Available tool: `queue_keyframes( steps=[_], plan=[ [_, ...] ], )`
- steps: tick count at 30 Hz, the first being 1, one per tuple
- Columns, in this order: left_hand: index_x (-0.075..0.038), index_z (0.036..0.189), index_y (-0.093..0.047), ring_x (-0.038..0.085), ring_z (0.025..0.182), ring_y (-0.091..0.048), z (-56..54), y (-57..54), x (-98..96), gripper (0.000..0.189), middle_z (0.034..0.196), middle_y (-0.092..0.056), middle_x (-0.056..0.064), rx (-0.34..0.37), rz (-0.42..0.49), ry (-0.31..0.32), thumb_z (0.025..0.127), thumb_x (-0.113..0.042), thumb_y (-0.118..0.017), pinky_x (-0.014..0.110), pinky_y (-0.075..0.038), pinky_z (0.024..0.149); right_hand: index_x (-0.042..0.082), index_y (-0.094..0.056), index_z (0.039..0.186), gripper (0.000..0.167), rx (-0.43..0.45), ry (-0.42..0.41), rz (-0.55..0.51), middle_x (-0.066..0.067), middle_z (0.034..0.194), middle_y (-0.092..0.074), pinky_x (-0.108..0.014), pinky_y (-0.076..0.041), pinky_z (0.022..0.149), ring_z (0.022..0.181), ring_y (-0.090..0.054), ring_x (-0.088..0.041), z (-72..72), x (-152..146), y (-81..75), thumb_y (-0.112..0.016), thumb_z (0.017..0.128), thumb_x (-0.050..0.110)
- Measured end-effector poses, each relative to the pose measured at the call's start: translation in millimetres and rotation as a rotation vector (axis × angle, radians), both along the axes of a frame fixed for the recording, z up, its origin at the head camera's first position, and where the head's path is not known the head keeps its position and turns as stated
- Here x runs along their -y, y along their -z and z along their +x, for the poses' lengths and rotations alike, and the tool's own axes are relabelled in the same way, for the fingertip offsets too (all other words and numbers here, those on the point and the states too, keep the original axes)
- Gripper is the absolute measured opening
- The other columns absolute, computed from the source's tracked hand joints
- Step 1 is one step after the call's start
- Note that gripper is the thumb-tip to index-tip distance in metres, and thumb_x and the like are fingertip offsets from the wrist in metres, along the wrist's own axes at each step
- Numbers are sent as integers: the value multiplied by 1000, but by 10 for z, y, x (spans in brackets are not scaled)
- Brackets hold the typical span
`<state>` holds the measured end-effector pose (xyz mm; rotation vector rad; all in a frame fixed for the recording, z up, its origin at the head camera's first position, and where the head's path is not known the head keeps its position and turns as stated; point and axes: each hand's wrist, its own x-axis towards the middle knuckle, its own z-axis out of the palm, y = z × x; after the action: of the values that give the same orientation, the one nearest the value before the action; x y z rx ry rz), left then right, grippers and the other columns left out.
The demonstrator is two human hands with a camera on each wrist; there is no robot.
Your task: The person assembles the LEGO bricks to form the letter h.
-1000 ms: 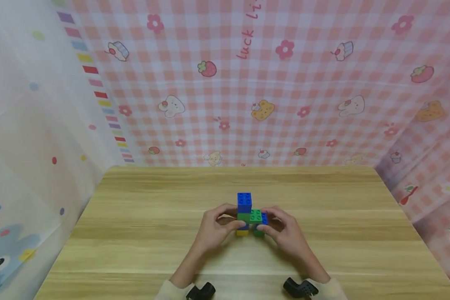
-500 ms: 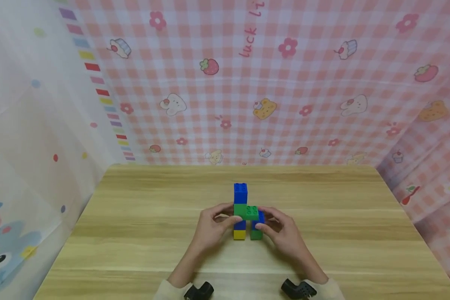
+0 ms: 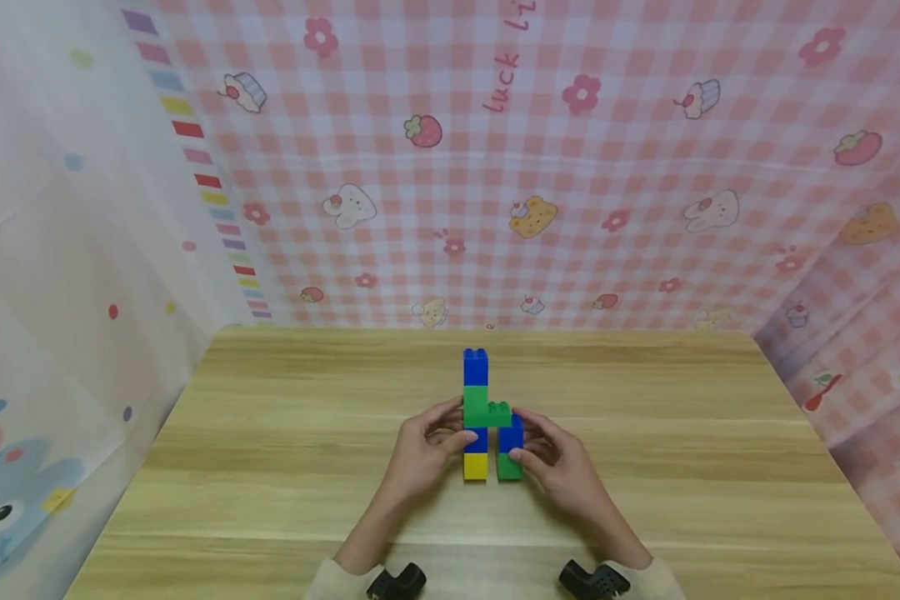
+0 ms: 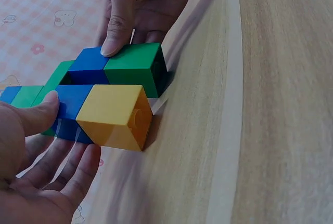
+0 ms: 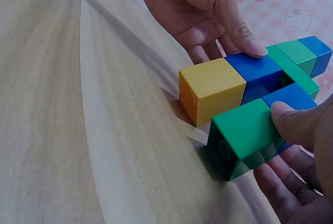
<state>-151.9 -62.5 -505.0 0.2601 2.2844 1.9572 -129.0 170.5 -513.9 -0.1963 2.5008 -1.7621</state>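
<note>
Joined toy building blocks form one figure with two legs. Its left leg has a yellow block (image 3: 476,467) at the bottom and a blue block above; the right leg has a green block (image 3: 509,467) under a blue block (image 3: 511,433). A long green block (image 4: 53,81) bridges both, with a smaller green block (image 5: 296,52) and a blue block (image 3: 476,367) stacked on its left end. My left hand (image 3: 423,450) pinches the left leg at its blue block, thumb in front. My right hand (image 3: 566,458) grips the right leg, thumb near the blue-green seam. Undersides of both legs show in the wrist views.
A wooden table (image 3: 270,417) lies beneath the hands. Pink checked cloth (image 3: 450,167) hangs behind and at right, pale printed cloth (image 3: 60,250) at left. A black device (image 3: 397,581) sits at the left wrist, another black device (image 3: 594,578) at the right.
Both hands have tilted the block figure back, so its top has moved away and slightly left. Its front faces now show more than the top studs. Both hands keep their hold.
</note>
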Motion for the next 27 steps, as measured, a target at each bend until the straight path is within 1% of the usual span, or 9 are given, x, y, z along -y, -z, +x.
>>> queue_keyframes(
  steps=[5, 9, 16, 21, 24, 27],
  plan=[
    [-8, 145, -57, 24, 109, -68, -13, 28, 1, 53, 121, -71, 13, 10, -1, 3, 96, -17, -74, 23, -58, 91, 17, -55, 148, 53, 22, -1, -7, -11, 121, -68, -26, -55, 100, 110, -65, -23, -13, 14, 22, -70, 97, 12],
    [-5, 144, -57, 23, 106, -70, -12, 59, 6, 52, 120, -72, 13, 36, -10, -8, 97, -18, -73, 23, -59, 88, 15, -56, 147, 51, 53, 13, 5, -11, 121, -69, -25, -56, 97, 109, -67, -22, -24, 34, 46, -70, 98, 14],
    [1, 136, -63, 20, 98, -71, -16, 116, 20, 48, 110, -75, 14, 59, -37, -42, 96, -23, -74, 23, -60, 85, 13, -59, 144, 48, 86, 53, 48, -7, 119, -72, -26, -58, 93, 108, -69, -19, -34, 85, 61, -71, 98, 21],
    [-3, 132, -67, 19, 98, -70, -12, 141, 11, 44, 111, -75, 12, 58, -72, -71, 95, -24, -75, 23, -59, 84, 11, -59, 144, 48, 76, 63, 64, -6, 119, -72, -28, -58, 93, 109, -68, -18, -22, 104, 73, -70, 98, 23],
    [-4, 131, -68, 19, 99, -71, -12, 149, 3, 41, 112, -75, 12, 39, -83, -85, 95, -24, -74, 23, -59, 84, 12, -60, 142, 46, 50, 73, 77, -5, 120, -71, -30, -57, 96, 110, -68, -18, -19, 109, 97, -69, 99, 24],
    [-3, 128, -70, 19, 99, -71, -11, 155, -5, 39, 110, -76, 13, 10, -83, -93, 95, -23, -75, 23, -59, 83, 11, -63, 140, 43, 14, 86, 83, -4, 122, -71, -29, -56, 97, 112, -67, -18, -24, 117, 121, -69, 99, 21]
  ],
)
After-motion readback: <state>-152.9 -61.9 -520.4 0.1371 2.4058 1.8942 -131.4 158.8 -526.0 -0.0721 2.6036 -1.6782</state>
